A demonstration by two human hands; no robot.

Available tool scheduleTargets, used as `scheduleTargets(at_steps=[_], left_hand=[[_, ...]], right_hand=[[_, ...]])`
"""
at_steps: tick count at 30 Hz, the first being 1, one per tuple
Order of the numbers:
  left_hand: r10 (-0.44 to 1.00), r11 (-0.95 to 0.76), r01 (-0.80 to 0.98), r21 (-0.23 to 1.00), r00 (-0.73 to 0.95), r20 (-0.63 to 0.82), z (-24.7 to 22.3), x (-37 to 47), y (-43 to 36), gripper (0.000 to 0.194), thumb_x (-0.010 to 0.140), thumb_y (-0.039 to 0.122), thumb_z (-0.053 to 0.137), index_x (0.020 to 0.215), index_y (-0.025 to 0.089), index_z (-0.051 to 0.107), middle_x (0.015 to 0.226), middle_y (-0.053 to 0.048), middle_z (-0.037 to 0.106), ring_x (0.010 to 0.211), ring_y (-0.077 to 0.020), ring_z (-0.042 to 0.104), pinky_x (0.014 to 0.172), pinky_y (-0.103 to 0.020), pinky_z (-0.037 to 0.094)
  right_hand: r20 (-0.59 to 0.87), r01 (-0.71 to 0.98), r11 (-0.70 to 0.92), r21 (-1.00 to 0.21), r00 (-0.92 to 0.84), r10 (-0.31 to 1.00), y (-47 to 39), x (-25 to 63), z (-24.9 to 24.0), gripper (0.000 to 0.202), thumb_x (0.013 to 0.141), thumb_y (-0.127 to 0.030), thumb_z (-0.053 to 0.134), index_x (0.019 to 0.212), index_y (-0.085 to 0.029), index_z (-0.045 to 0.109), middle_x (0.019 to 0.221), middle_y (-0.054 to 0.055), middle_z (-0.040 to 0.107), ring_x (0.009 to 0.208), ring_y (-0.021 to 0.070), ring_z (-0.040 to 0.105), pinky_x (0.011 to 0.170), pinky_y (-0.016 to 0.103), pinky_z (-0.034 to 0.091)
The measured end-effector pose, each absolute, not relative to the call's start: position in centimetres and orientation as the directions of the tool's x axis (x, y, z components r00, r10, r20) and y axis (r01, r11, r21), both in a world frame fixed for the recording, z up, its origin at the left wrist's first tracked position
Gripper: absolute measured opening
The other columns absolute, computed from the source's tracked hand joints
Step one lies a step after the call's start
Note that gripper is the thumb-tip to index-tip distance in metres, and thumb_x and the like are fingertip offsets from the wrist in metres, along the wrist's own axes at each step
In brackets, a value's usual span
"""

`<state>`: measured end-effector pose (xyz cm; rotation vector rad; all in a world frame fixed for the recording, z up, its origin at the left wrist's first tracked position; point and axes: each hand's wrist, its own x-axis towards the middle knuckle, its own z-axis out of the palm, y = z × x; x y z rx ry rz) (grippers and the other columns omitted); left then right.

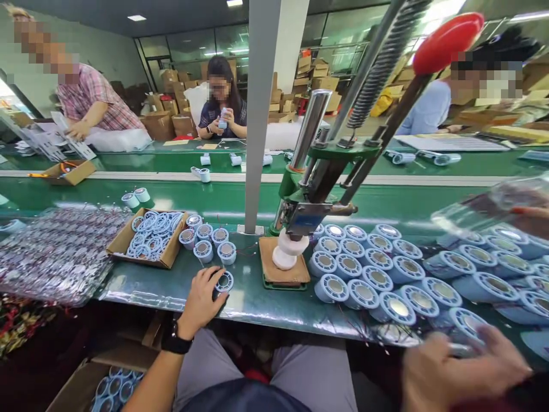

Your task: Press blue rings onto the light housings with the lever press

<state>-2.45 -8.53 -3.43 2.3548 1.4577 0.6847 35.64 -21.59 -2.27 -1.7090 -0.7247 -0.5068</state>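
My left hand (202, 302), with a dark watch on the wrist, curls thumb and fingers round a light-blue round part (225, 281) with a ringed top, which stands on the green bench. Just behind it stand several similar light-blue cylinders (203, 250), with thin wires beside some. At the lower right my right hand (463, 366) is smeared by motion beside the near edge of a large group of light-blue cylinders (377, 278); whether it holds anything is unclear. Between my hands stands a hand press with a red knob (448, 43), its white block (285, 257) over a brown pad.
A cardboard box of light-blue rings (175, 256) sits left, beside stacked clear trays (55, 252). An open box of cylinders (98, 366) is below the bench. A co-worker's hand (532, 220) holds clear plastic at right. A grey post (258, 114) rises behind the press.
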Motion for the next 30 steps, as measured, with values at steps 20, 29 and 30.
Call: scheduleTargets(at_steps=[20,29,30], left_hand=[[0.908,-0.418,0.718,0.557,0.348,0.233,-3.6,-3.9,-9.1,0.055,0.081,0.020,0.063,0.135,0.025,0.055,0.130,-0.009,0.062,0.121,-0.0290,0.053,0.105,-0.051,0.043],[0.915,-0.386,0.535,0.752,0.326,0.237,-0.5,2.9,-11.7,0.067,0.075,0.016,0.071,0.138,0.025,0.050,0.126,-0.006,0.064,0.116,-0.0251,0.059,0.104,-0.043,0.048],[0.905,-0.407,0.554,0.726,0.352,0.238,-0.2,3.4,-11.8,0.067,0.074,0.013,0.070,0.137,0.026,0.050,0.128,-0.006,0.063,0.119,-0.0259,0.057,0.106,-0.045,0.046]], right_hand=[[0.305,0.840,0.377,-0.391,-0.268,0.914,-12.7,18.6,-1.6,0.056,0.077,-0.007,0.070,0.130,-0.024,0.062,0.142,0.014,0.049,0.112,0.0324,0.055,0.095,0.051,0.051],[0.594,0.639,0.382,-0.668,0.148,0.791,-14.4,17.5,-7.2,0.047,0.082,-0.018,0.059,0.129,-0.018,0.052,0.113,0.011,0.064,0.101,0.0237,0.063,0.085,0.039,0.057],[0.600,0.644,0.375,-0.666,0.164,0.783,-14.3,17.4,-7.5,0.052,0.081,-0.017,0.058,0.133,-0.018,0.050,0.114,0.011,0.064,0.101,0.0240,0.063,0.086,0.040,0.058]])
